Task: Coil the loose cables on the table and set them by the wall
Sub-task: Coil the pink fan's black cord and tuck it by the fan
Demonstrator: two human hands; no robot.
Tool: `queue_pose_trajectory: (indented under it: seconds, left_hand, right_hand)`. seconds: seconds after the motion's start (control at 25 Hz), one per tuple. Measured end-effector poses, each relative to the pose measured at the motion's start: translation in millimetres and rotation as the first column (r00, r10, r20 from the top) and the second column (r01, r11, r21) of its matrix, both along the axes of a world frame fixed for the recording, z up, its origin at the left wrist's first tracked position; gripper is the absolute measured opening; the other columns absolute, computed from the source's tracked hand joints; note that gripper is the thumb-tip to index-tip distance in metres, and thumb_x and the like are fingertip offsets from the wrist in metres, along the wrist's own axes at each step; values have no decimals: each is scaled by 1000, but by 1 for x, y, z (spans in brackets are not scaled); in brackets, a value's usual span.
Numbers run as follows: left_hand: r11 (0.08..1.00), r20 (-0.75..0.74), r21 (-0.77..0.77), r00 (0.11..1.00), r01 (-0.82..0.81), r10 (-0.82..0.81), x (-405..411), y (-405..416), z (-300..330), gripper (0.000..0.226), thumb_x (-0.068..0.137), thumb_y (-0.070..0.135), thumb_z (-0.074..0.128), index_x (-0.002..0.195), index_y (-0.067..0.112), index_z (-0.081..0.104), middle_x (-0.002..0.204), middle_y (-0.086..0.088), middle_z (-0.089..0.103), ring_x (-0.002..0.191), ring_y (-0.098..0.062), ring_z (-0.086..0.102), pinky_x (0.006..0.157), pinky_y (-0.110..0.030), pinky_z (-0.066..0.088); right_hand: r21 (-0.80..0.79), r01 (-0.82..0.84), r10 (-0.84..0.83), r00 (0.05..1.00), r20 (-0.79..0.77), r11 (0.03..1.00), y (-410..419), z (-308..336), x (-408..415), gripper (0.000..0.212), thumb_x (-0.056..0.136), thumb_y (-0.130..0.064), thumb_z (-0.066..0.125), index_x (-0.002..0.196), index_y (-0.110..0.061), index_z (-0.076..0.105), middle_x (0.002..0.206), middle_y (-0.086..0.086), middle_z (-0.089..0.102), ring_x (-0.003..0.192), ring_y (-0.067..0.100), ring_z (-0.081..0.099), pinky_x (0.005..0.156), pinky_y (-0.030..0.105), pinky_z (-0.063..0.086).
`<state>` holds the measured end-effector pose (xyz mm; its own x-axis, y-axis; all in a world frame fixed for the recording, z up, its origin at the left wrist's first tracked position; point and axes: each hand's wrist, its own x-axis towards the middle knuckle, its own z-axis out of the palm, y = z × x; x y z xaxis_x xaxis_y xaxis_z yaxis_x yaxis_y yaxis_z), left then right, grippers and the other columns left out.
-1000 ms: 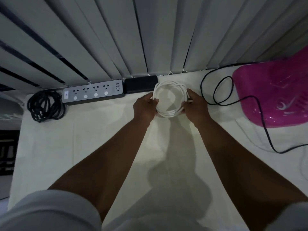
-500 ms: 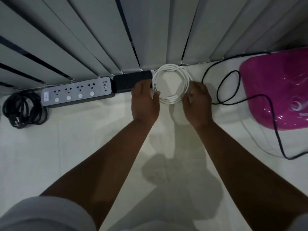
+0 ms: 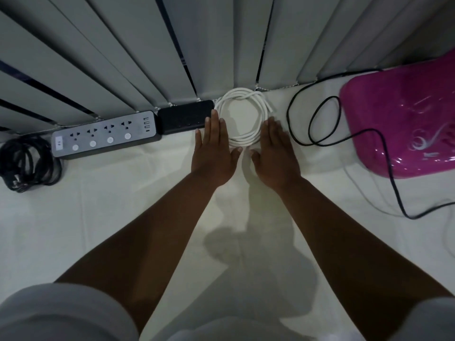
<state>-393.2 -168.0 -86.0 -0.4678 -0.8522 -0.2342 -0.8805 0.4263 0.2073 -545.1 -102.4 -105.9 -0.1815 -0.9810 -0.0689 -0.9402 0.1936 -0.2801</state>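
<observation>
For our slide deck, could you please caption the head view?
Both open hands, left hand and right hand, flank a white cable coil lying by the blinds.

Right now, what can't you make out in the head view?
- white cable coil: near edge hidden under left hand and right hand; contact unclear.
- loose black cable: cut off by the right frame edge, ends unseen.
- black cable bundle: clipped by the left edge, too dark.
- power strip: markings too small.
</observation>
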Motion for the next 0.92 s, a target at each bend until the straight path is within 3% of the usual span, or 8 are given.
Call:
queue_pose_trajectory:
  seconds: [0.08,0.2,0.36,0.52,0.64,0.76,0.92]
  left_hand:
    - [1000,-6,-8,1000,10,-10,0,2,7,78,100,50,30,152,0,1,162,-18,-11,150,-31,-9,121,-47,2]
    - [998,-67,-50,997,29,-32,-5,14,20,75,100,46,34,152,-2,8,162,-20,-5,150,-33,-5,121,-47,2]
    - [989,-172,-63,974,137,-146,-28,51,32,70,100,39,41,151,-2,17,161,-21,12,150,-35,4,121,-46,5]
    - [950,-261,-57,914,306,-310,-67,104,40,64,96,30,53,144,-7,33,146,-30,40,140,-43,32,118,-51,21]
    - [896,-330,-59,839,440,-433,-109,141,49,56,89,21,62,136,-6,46,129,-26,55,121,-42,51,106,-51,39]
    - [813,-388,-108,729,572,-564,-159,173,59,44,84,13,65,125,-1,57,120,-19,60,112,-39,56,93,-49,48]
    - [683,-288,-177,626,709,-725,-212,204,49,43,81,7,65,123,0,58,131,-18,57,123,-37,52,94,-46,45]
  right_hand:
    - [-4,-16,16,1000,3,1000,4,6,-2,74,93,-37,37,150,8,22,158,27,23,149,38,18,122,46,17]
    - [-40,-4,5,1000,24,999,26,17,-6,69,94,-31,45,147,10,28,155,29,29,148,39,23,122,45,20]
    - [-125,113,-99,989,112,986,82,32,-18,65,94,-26,48,146,8,32,153,27,35,146,39,29,119,46,26]
    - [-238,333,-301,940,160,912,161,45,-48,57,90,-16,60,141,3,45,144,24,49,139,37,41,115,42,34]
    - [-359,486,-467,872,145,797,224,52,-84,47,87,-14,61,132,1,56,125,22,61,119,38,54,101,45,47]
    - [-397,646,-664,739,112,652,287,57,-125,40,86,-15,60,125,-4,60,116,19,62,107,38,57,91,45,49]
    - [-220,933,-908,337,247,286,338,63,-176,35,91,-21,60,124,-11,58,121,17,56,106,35,58,87,37,47]
